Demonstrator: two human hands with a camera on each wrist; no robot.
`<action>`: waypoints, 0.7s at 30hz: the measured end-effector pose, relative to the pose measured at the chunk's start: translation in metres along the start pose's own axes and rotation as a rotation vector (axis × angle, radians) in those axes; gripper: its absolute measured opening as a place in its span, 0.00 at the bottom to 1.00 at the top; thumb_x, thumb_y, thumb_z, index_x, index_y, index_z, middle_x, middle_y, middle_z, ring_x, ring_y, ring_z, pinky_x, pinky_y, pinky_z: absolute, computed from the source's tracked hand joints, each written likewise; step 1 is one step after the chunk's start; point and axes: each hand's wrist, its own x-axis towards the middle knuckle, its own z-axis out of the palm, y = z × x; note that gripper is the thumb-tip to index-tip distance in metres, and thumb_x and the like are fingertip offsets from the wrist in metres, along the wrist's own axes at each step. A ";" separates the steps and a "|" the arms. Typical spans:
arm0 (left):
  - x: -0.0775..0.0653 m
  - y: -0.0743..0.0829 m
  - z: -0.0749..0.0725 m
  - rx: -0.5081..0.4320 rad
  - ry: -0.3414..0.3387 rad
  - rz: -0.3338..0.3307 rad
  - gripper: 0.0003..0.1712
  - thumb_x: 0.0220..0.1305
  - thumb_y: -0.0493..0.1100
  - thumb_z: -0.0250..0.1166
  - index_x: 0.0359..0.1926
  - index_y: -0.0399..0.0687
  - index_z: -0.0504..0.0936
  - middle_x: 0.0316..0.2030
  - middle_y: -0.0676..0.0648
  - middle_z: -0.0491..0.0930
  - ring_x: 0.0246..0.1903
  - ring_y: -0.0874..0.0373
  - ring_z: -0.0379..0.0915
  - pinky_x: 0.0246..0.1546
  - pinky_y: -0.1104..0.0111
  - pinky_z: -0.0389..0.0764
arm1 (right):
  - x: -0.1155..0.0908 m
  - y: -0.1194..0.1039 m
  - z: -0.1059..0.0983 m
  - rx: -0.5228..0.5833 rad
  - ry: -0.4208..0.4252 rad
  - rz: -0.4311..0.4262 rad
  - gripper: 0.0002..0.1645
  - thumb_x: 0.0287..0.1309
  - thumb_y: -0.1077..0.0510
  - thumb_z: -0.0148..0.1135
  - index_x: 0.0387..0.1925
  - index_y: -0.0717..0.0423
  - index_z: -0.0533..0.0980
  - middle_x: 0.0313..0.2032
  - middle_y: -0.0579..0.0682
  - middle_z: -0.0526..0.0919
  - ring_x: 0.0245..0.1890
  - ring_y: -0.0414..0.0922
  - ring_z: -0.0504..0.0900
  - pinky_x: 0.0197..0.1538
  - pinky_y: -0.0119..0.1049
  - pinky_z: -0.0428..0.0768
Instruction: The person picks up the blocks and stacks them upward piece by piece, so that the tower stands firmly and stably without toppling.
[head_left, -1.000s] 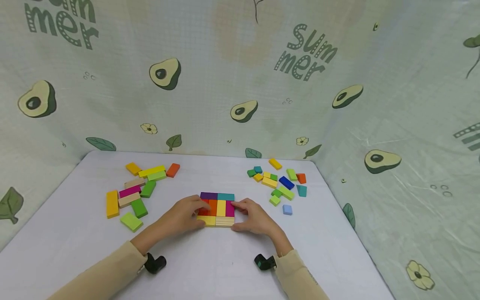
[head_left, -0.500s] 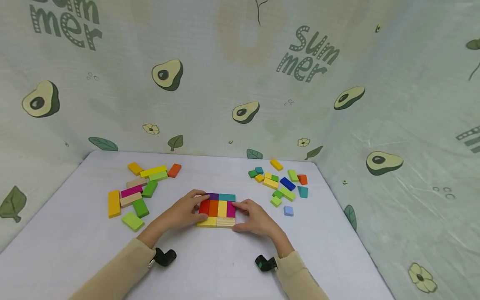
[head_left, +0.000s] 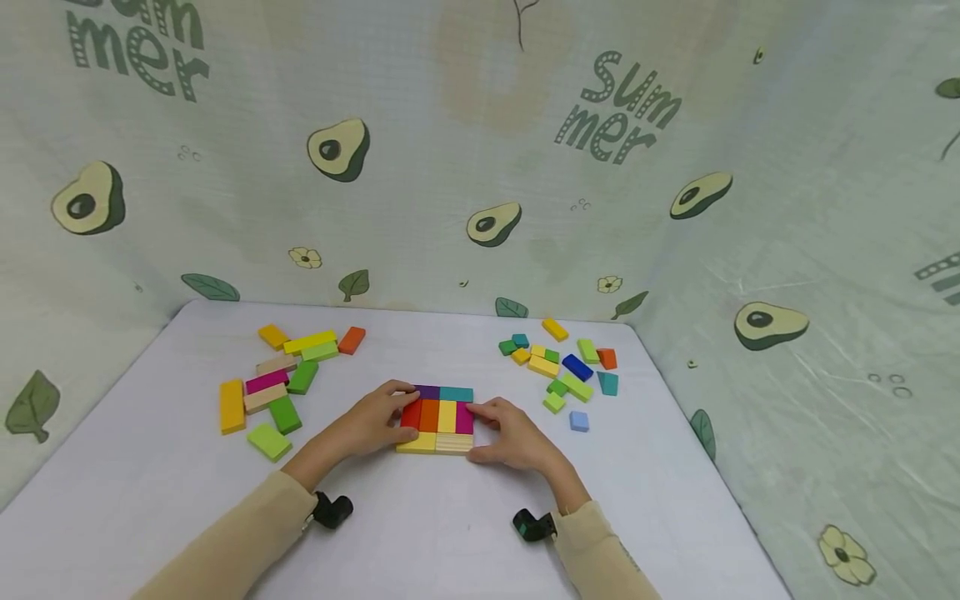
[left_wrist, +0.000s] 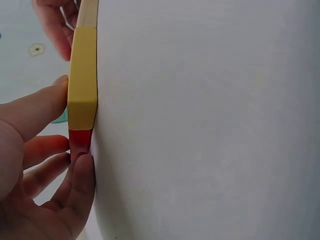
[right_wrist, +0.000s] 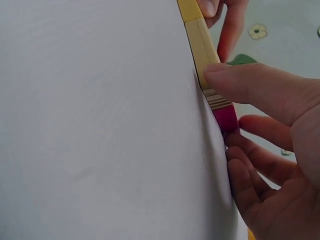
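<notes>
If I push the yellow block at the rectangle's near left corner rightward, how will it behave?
The yellow block is likely rigid, given its crisp edges and flat faces. Lying flat on the white tabletop, it should probably slide rather than roll or tip. It abuts the striped wood block, so that would likely shift too.

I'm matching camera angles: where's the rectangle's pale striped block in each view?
Head: pale striped block, just below centre, near row's right end.
Left wrist: pale striped block at top edge, left of centre.
Right wrist: pale striped block, upper part, right of centre.
Shared landmark: adjoining yellow block.
</notes>
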 end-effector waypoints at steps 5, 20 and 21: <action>-0.001 0.004 0.000 0.006 -0.008 0.007 0.42 0.66 0.53 0.76 0.76 0.45 0.73 0.76 0.41 0.66 0.62 0.46 0.72 0.64 0.49 0.82 | -0.002 0.001 -0.005 -0.032 -0.021 -0.024 0.47 0.60 0.49 0.80 0.77 0.46 0.71 0.60 0.48 0.77 0.59 0.46 0.75 0.63 0.46 0.82; -0.002 0.004 -0.001 0.011 -0.005 0.011 0.42 0.66 0.53 0.76 0.76 0.46 0.73 0.76 0.41 0.66 0.69 0.42 0.68 0.66 0.45 0.79 | -0.017 0.049 -0.109 -0.289 0.235 0.027 0.28 0.68 0.59 0.72 0.68 0.56 0.79 0.59 0.61 0.80 0.55 0.57 0.81 0.56 0.53 0.86; -0.003 0.004 -0.001 0.012 -0.002 0.010 0.42 0.66 0.52 0.77 0.76 0.46 0.73 0.76 0.41 0.66 0.69 0.41 0.68 0.66 0.45 0.79 | -0.017 0.055 -0.114 -0.313 0.233 0.044 0.29 0.68 0.59 0.72 0.68 0.56 0.79 0.60 0.61 0.80 0.56 0.58 0.81 0.57 0.55 0.85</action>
